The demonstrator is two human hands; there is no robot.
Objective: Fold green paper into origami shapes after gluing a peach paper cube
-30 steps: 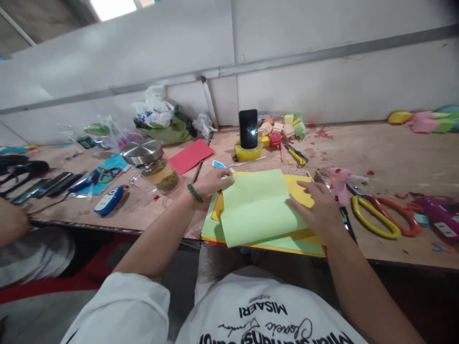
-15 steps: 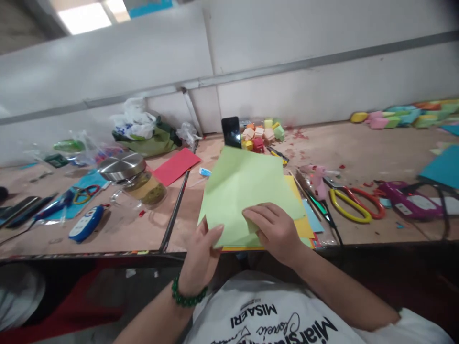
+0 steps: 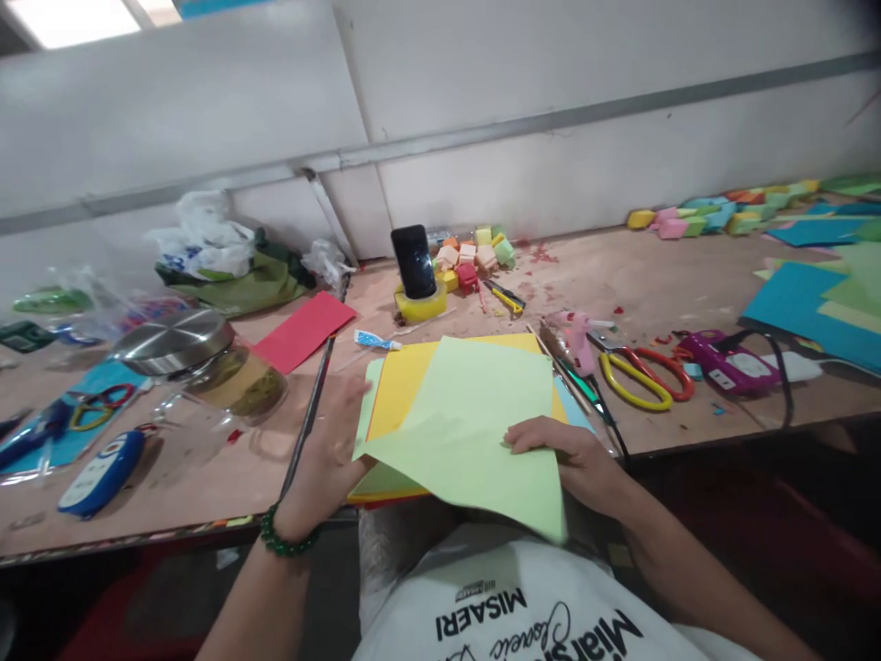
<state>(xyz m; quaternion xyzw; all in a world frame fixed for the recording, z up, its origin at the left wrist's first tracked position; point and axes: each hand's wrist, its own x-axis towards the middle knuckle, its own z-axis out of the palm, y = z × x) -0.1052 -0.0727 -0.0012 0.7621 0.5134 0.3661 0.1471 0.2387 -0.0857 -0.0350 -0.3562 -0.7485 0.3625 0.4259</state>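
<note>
A light green paper sheet (image 3: 468, 441) lies turned at an angle over a stack of coloured paper, its lower corner hanging past the table's front edge. My right hand (image 3: 574, 459) is closed on the sheet's right side, fingers on top and thumb hidden. A yellow sheet (image 3: 395, 376) of the stack shows beneath, with green, red and light blue edges around it. At the stack's left side, my left hand (image 3: 330, 459) is open with fingers stretched, slightly blurred, its thumb close to the green sheet's left corner. A green bead bracelet circles that wrist.
Right of the stack lie a pink glue gun (image 3: 574, 340), scissors (image 3: 637, 372) and a purple device (image 3: 733, 363). A phone (image 3: 413, 262) leans on a yellow tape roll (image 3: 421, 301) behind. To the left stand a glass jar (image 3: 240, 381), red paper (image 3: 303, 332) and a blue-white device (image 3: 103, 473).
The green sheet has turned and come toward me, uncovering yellow paper. My left hand has released its lower left corner and opened leftward. The view has shifted right.
</note>
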